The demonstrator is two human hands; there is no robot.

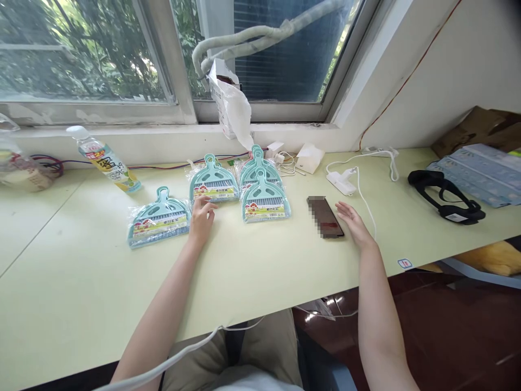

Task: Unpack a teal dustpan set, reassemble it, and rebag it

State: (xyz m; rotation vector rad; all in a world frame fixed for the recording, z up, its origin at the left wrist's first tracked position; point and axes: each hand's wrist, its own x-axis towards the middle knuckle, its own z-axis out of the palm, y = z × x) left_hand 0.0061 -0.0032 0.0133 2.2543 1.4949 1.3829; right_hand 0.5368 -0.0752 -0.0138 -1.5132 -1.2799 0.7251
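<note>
Several teal mini dustpan-and-brush sets in clear wrappers lie on the pale green table. My left hand [201,220] rests with its fingers loosely bent and apart, holding nothing. Its fingertips are at the lower edge of the middle dustpan set [214,182], and whether they touch it I cannot tell. To its left is another dustpan set [159,218]. On the other side, a front dustpan set [266,202] partly overlaps a back one [257,163]. My right hand [354,222] is open, fingers stretched out, just right of a dark phone [326,217], with nothing in it.
A tilted drink bottle [106,160] and a clear bag [26,168] are at the left. A white power strip [342,182] with cables lies behind the phone. Black headgear [445,203] sits at the right. A white cable [183,355] crosses the table's front edge.
</note>
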